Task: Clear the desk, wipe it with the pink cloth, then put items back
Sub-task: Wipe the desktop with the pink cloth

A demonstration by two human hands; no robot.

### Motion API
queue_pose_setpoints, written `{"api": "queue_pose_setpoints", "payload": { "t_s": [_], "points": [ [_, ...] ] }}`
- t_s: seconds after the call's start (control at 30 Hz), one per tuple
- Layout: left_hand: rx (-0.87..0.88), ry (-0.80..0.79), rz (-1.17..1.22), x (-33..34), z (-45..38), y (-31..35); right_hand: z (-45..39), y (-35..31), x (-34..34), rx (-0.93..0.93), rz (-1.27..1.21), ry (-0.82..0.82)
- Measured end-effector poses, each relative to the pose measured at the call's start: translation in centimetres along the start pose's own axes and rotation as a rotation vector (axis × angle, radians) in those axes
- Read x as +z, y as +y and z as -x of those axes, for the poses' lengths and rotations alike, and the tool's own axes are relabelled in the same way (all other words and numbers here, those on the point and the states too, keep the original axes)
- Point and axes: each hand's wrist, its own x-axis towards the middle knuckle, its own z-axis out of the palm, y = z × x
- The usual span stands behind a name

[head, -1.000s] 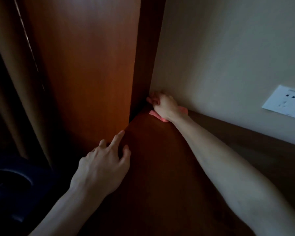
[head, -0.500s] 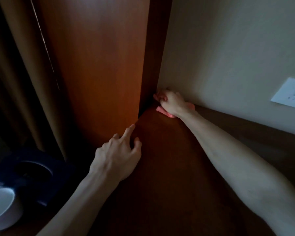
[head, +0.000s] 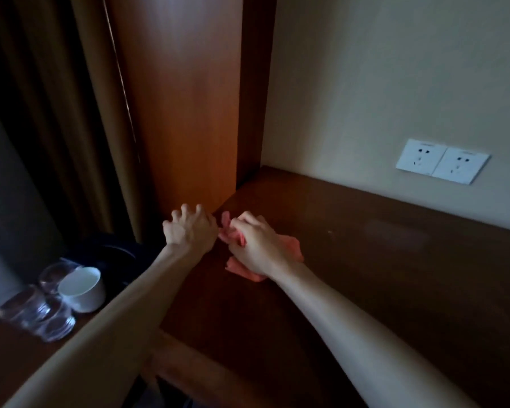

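While the room is dim, the head view shows both hands meeting near the left edge of the desk (head: 365,260), close to the tall wooden panel (head: 183,113). The right hand (head: 258,245) lies on top of the pink cloth (head: 292,248), with its fingers curled and gripping a bunch of it. The left hand (head: 190,231) is just beside it, on the left, with fingers bent like a claw. Whether these fingers pinch the small piece of cloth that sticks up between the two hands, I cannot tell.

The cloth is crumpled, not flat. It lies on the desk under the right hand and spreads out to the right of the palm and toward the person. Its longer side seems to run from the far left to the near right, about along the right forearm. So the right hand is the nearer one and has the cloth, and I think the wiping is in progress.

On a lower surface at the left stand a white cup (head: 83,288) and some glasses (head: 42,316), well apart from the cloth. Two wall sockets (head: 442,161) are above the desk.
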Motion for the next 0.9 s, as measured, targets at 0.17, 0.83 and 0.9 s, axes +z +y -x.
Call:
{"api": "queue_pose_setpoints", "payload": {
  "t_s": [0.17,0.83,0.9],
  "points": [
    [-0.043,-0.028,0.075,0.0,6.6,-4.5,9.5,-7.6,-2.2,-0.204,-0.138,-0.125],
    [0.027,-0.044,0.092,-0.2,8.2,-5.7,1.6,-1.9,0.0,0.156,0.105,0.051],
    [0.075,-0.161,0.158,-0.9,6.8,-7.7,1.3,-3.3,0.8,0.039,0.069,0.019]
  ]
}}
